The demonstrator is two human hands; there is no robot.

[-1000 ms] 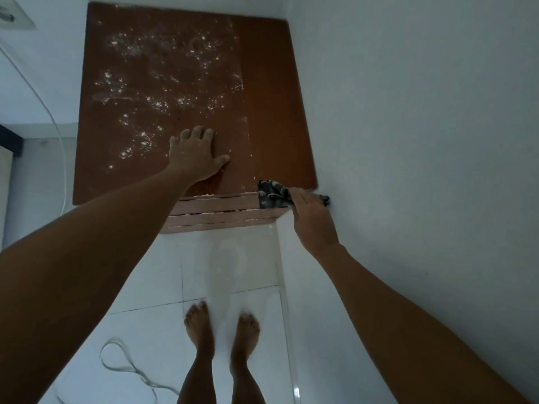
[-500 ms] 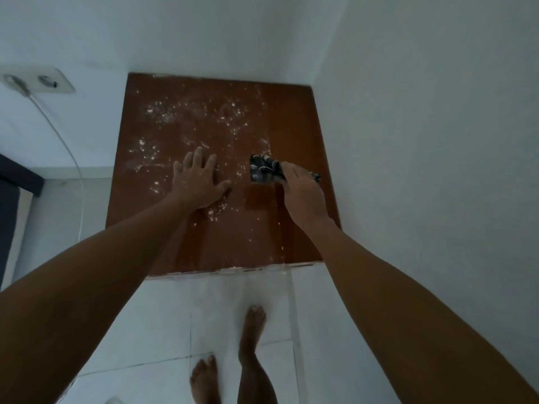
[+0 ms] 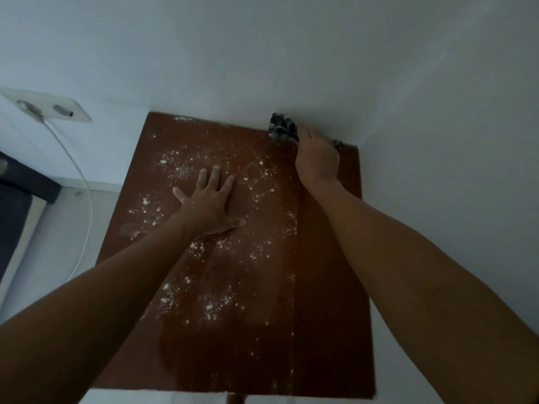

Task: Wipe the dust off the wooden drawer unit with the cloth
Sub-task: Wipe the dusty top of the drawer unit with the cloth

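Observation:
The wooden drawer unit (image 3: 326, 330) fills the middle of the view, seen from above, its brown top set into a corner of white walls. White dust (image 3: 210, 304) speckles the left and middle of the top; a strip along the right side looks clean. My left hand (image 3: 211, 202) lies flat on the dusty middle, fingers spread. My right hand (image 3: 318, 158) presses a dark patterned cloth (image 3: 281, 128) against the top's far edge, near the back wall.
White walls (image 3: 437, 170) close in behind and to the right of the unit. A wall socket (image 3: 49, 107) with a white cable (image 3: 84, 182) hangs at the left. Dark furniture (image 3: 14, 205) stands at the far left on a pale floor.
My right hand has pushed the cloth from the unit's front edge up along the right side to the back edge. The camera has moved over the unit. My left hand stays flat.

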